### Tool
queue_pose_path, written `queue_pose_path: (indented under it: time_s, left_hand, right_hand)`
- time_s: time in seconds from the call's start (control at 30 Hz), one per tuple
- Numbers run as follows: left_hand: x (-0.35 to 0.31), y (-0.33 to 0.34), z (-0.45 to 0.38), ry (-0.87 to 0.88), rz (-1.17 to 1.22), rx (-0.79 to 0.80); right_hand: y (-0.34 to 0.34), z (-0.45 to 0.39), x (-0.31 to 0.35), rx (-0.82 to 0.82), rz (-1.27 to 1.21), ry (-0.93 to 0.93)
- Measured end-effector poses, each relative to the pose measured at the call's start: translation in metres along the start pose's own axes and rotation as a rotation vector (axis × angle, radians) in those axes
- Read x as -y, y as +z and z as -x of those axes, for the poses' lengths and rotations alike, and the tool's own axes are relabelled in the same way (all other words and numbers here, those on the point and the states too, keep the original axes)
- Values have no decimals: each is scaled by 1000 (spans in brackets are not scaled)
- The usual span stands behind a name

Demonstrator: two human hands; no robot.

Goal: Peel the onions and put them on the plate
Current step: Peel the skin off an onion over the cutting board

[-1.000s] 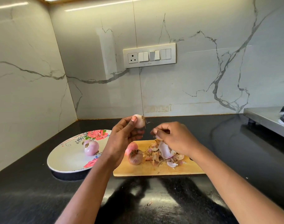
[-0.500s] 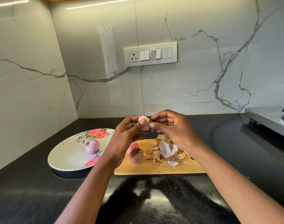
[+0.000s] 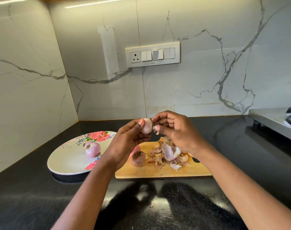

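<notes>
The left hand (image 3: 131, 140) holds a pale, nearly bare onion (image 3: 146, 126) up above the bench (image 3: 33, 196), its grip curled round the bulb with the thumb laid over the top. The right hand (image 3: 173, 130) meets it from the other side, its thumb and forefinger pinching at the dark root end of that onion, where a scrap of dry skin seems to hang; the contact point is small and partly hidden, so I cannot say whether it is skin or root being pulled. Judging by how things lie, the task is about midway. Two peeled onions (image 3: 91, 150) already sit together on the flowered plate (image 3: 66, 163), which rests at the left on the bench. The one in hand looks almost finished, with only the trimming at its end left before it can go to the plate. One more onion (image 3: 138, 158), still in its reddish-brown skin, lies on the wooden cutting board (image 3: 158, 173) just beside a heap of peels (image 3: 168, 153), and it has not been started. So what remains, as far as can be seen, is to clean off the held onion, set it on the plate, then peel the last one and add it too.
</notes>
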State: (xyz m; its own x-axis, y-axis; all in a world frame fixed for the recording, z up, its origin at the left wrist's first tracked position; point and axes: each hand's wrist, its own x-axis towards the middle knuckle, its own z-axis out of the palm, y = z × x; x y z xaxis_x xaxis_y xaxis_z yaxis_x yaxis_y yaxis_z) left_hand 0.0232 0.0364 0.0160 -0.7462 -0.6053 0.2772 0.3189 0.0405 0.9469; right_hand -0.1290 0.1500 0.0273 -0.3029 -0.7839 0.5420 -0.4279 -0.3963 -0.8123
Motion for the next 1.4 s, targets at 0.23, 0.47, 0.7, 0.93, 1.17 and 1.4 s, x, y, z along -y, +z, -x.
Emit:
queue_pose_path:
  time_s: [0.23,0.47,0.7,0.93,1.17,1.4]
  left_hand:
    - [0,0,1,17,45,-85]
    - [0,-2,-1,24,-47,-168]
    - [4,-1,-2,30,-129,-141]
    - [6,-1,-2,17,-202,-82]
    - [5,-1,-1,-18,-141,-60]
    - [0,-4,-3,8,-50,-229]
  right_hand:
    - [-4,-1,-4,-104,7,39]
    - [-3,2,-13,-1,511,38]
    - [3,3,-6,-74,228,8]
    - [7,3,-8,-162,139,-64]
    - [5,0,-8,-119,153,-48]
    - [-4,-1,-14,-132,280,12]
